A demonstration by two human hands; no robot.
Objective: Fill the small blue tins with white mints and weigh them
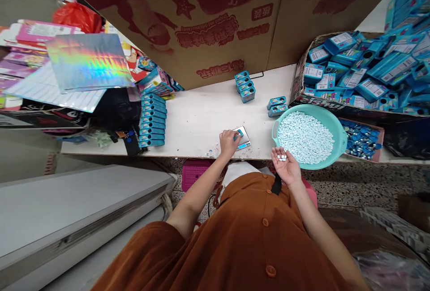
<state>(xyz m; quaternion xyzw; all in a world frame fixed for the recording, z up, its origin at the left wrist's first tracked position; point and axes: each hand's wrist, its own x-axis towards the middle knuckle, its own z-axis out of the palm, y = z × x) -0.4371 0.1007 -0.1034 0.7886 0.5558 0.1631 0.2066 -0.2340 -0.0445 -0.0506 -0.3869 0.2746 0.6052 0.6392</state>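
My left hand (229, 142) is closed at a small blue piece that lies over the digital scale (244, 136) near the table's front edge. Palm up, my right hand (286, 165) holds several white candies (282, 158) beside the rim of a turquoise basin. That basin (341, 136) is filled with small pale candies (304, 138). Two blue boxes (277, 105) stand just behind the basin's left side. Farther back, several more blue boxes (247, 88) form a short row.
A tall stack of blue boxes (152, 123) stands at the left. Large cardboard boxes (215, 27) line the back. At the right are a carton full of blue boxes (351, 67) and a tray of blue caps (361, 141). Silver film (89, 60) covers items at far left.
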